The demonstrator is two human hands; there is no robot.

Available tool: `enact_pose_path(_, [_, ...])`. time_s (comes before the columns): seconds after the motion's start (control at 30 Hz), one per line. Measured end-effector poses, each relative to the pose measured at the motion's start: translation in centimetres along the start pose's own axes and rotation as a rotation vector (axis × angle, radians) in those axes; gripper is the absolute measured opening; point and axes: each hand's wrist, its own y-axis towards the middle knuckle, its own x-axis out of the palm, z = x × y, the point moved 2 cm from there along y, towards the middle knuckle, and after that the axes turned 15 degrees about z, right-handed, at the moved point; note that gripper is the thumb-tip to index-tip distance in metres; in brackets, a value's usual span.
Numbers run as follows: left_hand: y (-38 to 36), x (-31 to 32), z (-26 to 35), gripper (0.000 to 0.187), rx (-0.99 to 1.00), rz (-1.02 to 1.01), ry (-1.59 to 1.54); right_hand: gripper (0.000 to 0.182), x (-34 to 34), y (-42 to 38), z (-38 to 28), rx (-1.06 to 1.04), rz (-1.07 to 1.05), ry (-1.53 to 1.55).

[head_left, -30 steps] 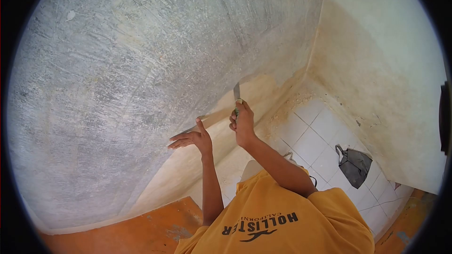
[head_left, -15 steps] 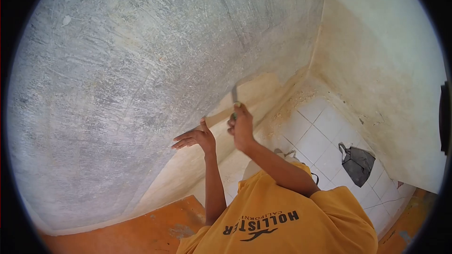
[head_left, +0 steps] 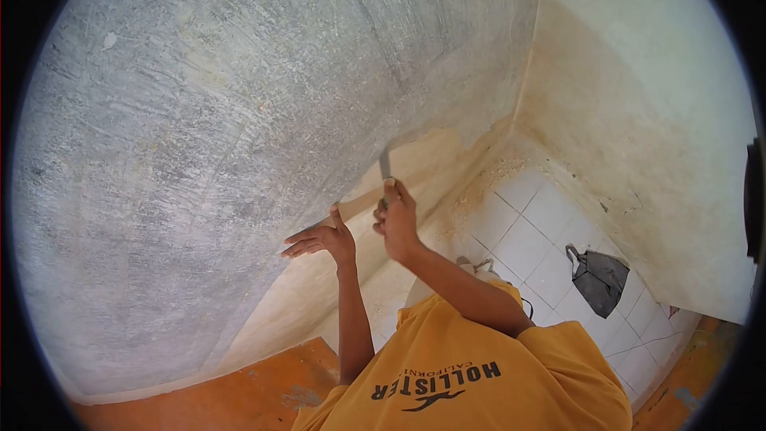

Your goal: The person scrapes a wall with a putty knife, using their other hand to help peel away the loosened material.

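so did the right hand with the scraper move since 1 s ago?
Yes. The right hand slid left and slightly down along the paint edge with the scraper.

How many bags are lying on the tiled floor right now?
1: a dark grey bag on the white tiled floor near the right wall. Others may be hidden behind the person.

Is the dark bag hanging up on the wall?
No, the dark bag lies on the white tiled floor, near the foot of the stained wall.
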Motion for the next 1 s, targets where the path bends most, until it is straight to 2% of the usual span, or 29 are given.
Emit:
enact_pose_path(0.07, [0.0,0.2,-0.2,0.137,0.007,0.001,0.000,0.016,0.1,-1.2,0.6,0.025,-0.073,-0.018])
enact_pose_path(0.17, [0.2,0.2,-0.2,0.138,0.010,0.006,0.001,0.014,-1.1,4.9,-0.4,-0.103,0.073,0.063])
enact_pose_path(0.2, [0.1,0.2,-0.3,0.138,0.009,0.007,-0.003,0.013,-1.3,5.3,-1.4,-0.077,0.053,0.075])
enact_pose_path(0.27, [0.2,0.3,-0.3,0.138,0.015,0.009,0.000,0.012,-1.1,4.7,-0.9,-0.049,0.049,0.065])
enact_pose_path(0.33, [0.2,0.3,-0.5,0.138,0.023,0.005,0.007,0.012,-0.1,0.9,-0.5,0.013,0.050,0.030])
enact_pose_path(0.57, [0.3,0.2,-0.7,0.139,0.032,0.010,0.019,0.013,-1.0,3.9,-0.2,-0.027,0.027,0.065])
enact_pose_path(0.7, [0.4,0.2,-0.6,0.140,0.043,0.014,0.016,0.013,0.1,0.7,0.4,0.052,0.018,0.024])
enact_pose_path(0.73, [0.3,0.1,-0.5,0.140,0.043,0.015,0.012,0.013,0.0,2.2,0.0,0.000,0.098,0.030])
enact_pose_path(0.83, [0.3,0.1,-0.3,0.140,0.041,0.019,0.009,0.012,-1.4,6.6,-1.7,0.023,0.072,0.108])
enact_pose_path(0.87, [0.4,0.1,-0.1,0.141,0.037,0.021,-0.005,0.013,-1.6,6.5,-0.8,0.037,0.097,0.137])
enact_pose_path(0.93, [0.7,0.7,-0.9,0.142,0.063,0.033,0.047,0.015,-0.4,1.5,-0.9,0.065,0.007,0.056])
enact_pose_path(1.0, [0.9,0.7,-1.3,0.141,0.081,0.032,0.067,0.020,0.0,0.3,-0.6,0.075,-0.043,0.024])
